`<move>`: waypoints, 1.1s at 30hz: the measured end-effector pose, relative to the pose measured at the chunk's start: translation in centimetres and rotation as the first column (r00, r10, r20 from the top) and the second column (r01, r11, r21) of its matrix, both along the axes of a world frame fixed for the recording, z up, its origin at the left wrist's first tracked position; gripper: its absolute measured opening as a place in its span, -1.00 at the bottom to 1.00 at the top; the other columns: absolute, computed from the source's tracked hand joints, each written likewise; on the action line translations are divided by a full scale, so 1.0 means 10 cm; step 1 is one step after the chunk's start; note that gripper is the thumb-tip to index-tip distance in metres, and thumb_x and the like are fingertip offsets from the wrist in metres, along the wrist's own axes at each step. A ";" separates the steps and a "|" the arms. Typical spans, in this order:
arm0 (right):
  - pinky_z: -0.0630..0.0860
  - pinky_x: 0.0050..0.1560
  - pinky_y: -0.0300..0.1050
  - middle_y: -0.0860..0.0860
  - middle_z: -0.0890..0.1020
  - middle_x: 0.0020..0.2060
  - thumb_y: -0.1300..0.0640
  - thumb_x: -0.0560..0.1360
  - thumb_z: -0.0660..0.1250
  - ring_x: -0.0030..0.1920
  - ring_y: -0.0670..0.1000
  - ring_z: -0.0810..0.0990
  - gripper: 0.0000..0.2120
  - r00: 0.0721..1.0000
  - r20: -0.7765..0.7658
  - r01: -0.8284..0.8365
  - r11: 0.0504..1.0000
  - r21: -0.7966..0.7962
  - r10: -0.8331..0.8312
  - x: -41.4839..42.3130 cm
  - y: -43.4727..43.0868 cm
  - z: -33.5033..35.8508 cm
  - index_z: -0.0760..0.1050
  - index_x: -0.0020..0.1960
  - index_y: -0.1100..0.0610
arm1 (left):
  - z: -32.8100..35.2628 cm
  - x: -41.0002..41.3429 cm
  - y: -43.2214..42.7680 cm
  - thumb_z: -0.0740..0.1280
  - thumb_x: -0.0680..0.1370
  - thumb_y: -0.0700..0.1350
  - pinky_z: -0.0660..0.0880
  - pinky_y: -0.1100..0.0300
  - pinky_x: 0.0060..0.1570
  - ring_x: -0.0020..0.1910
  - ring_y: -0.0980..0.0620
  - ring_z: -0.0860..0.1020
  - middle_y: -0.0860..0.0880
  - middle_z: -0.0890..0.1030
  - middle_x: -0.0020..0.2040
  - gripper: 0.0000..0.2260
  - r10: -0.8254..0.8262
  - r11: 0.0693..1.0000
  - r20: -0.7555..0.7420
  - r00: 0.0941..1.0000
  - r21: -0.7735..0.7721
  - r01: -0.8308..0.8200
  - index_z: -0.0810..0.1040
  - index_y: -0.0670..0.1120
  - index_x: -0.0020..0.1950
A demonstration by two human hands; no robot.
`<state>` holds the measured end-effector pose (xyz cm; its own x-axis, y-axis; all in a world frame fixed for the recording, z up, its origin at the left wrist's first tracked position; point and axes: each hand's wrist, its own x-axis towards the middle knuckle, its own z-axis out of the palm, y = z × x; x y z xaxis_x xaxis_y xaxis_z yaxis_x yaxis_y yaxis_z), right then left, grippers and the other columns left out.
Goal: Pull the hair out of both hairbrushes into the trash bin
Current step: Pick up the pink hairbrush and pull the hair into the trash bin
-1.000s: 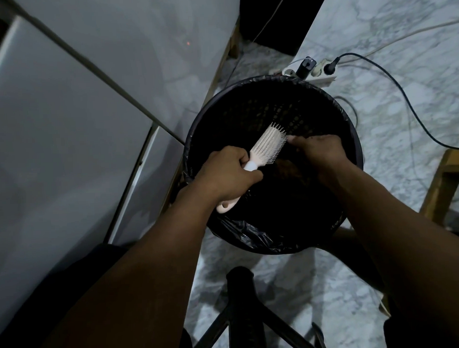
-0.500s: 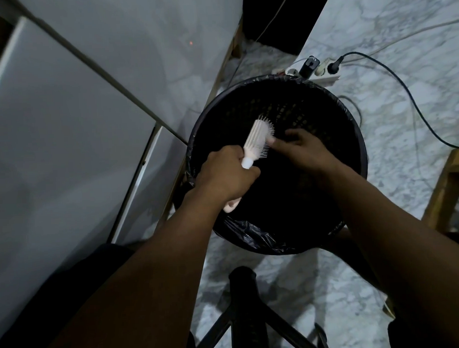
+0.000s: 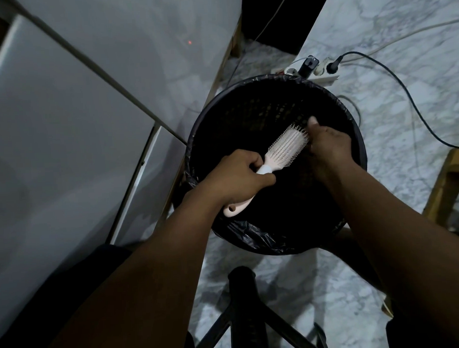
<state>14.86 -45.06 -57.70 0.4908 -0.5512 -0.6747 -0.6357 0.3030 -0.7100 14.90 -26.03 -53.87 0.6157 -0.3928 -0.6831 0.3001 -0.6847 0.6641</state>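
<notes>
A pale pink hairbrush (image 3: 285, 150) with white bristles is held over a round black trash bin (image 3: 203, 128) lined with a black bag. My left hand (image 3: 239, 177) grips the brush handle, whose looped end sticks out below the fist. The bristles face up and to the right. My right hand (image 3: 329, 144) is at the tip of the brush head, fingers curled against the bristles with the thumb up. Whether it pinches hair is too dark to tell. No second brush is in view.
A grey cabinet (image 3: 78, 127) stands left of the bin. A white power strip (image 3: 321, 71) with plugs and a black cable (image 3: 402, 95) lies behind it on the marble floor. A wooden leg (image 3: 442, 189) stands at right, a black stool frame (image 3: 243, 303) below.
The brush has turned from pointing up to slanting right, bristles showing. My right hand has shifted from the side of the head out to its tip.
</notes>
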 end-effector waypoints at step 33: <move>0.39 -0.12 -0.15 0.05 0.52 -0.14 0.06 0.51 0.42 -0.05 0.09 0.54 -0.79 0.446 -0.312 -0.846 0.281 -0.453 0.839 -0.02 0.25 2.40 0.57 -0.02 0.20 | 1.91 -0.37 0.21 0.37 0.47 0.15 0.36 0.18 -0.31 -0.25 -0.11 0.60 -0.05 0.52 -0.31 -0.66 0.212 0.917 0.487 0.847 0.201 -0.345 0.41 -0.04 -0.34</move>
